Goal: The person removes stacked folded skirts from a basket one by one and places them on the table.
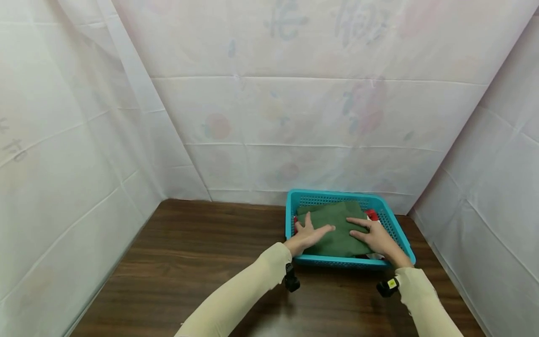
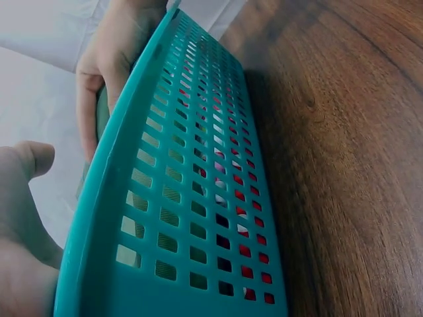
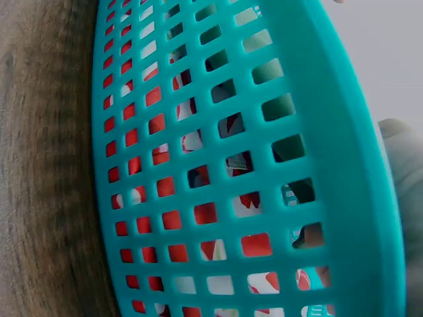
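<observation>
The green cloth point(image 1: 337, 234) is laid inside the blue basket point(image 1: 337, 260), spread over most of its middle. At the basket's left end the left hand point(image 1: 307, 236) is held over the cloth with fingers splayed, and nothing is grasped by it. Toward the basket's right end the cloth is touched by the extended fingers of the right hand point(image 1: 376, 237); it too is unclenched.

The step in hand is judged to be the settling or flattening of the cloth within the basket. For the next move, light, even pressure toward the basket's walls seems called for, with the edges tucked below the rim.

Red and white things point(image 1: 372, 215) are glimpsed beside the cloth and through the basket's holes, but they cannot be identified. In the left wrist view the left hand is cut off beside the basket; in the right wrist view the right hand is mostly hidden behind the basket's rim. Whether the cloth is pressed by the left fingertips cannot be told.
</observation>
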`<action>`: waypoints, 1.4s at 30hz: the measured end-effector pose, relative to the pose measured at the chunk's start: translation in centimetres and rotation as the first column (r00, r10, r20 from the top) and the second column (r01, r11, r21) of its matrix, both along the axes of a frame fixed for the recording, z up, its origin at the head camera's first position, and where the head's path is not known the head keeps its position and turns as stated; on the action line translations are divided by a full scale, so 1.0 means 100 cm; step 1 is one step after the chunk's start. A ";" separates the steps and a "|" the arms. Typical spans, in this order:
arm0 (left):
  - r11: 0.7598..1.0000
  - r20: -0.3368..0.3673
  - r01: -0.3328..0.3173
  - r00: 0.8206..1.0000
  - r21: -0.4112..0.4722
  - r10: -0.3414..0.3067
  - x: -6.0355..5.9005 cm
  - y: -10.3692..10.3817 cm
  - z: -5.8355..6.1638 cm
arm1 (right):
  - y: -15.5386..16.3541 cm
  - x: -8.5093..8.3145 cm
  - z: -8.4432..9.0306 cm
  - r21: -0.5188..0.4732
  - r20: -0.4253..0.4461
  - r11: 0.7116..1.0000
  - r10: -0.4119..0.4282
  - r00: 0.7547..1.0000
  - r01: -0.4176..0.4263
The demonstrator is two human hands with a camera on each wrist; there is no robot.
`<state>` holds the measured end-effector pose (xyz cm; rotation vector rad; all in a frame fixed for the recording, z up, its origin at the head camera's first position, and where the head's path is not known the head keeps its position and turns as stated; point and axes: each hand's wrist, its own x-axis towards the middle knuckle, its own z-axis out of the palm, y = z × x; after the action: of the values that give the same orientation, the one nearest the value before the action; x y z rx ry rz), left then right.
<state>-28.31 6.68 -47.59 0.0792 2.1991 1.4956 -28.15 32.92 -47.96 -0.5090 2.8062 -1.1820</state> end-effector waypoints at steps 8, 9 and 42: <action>1.000 0.043 0.028 0.999 0.003 -0.028 -0.002 -0.001 -0.001 | 0.000 0.004 -0.001 0.008 -0.002 0.999 -0.050 0.999 0.050; 0.999 0.052 0.032 0.998 0.014 -0.033 -0.002 -0.001 -0.001 | 0.001 0.004 -0.001 0.003 -0.011 0.999 -0.050 0.999 0.050; 0.995 -0.051 -0.034 0.998 -0.094 0.029 -0.001 0.001 -0.009 | -0.001 0.003 -0.004 -0.032 -0.030 0.999 -0.016 0.999 0.015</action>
<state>-28.45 6.82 -48.50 0.0512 2.3179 1.4180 -27.85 32.85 -48.32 -0.5124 2.8260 -1.2348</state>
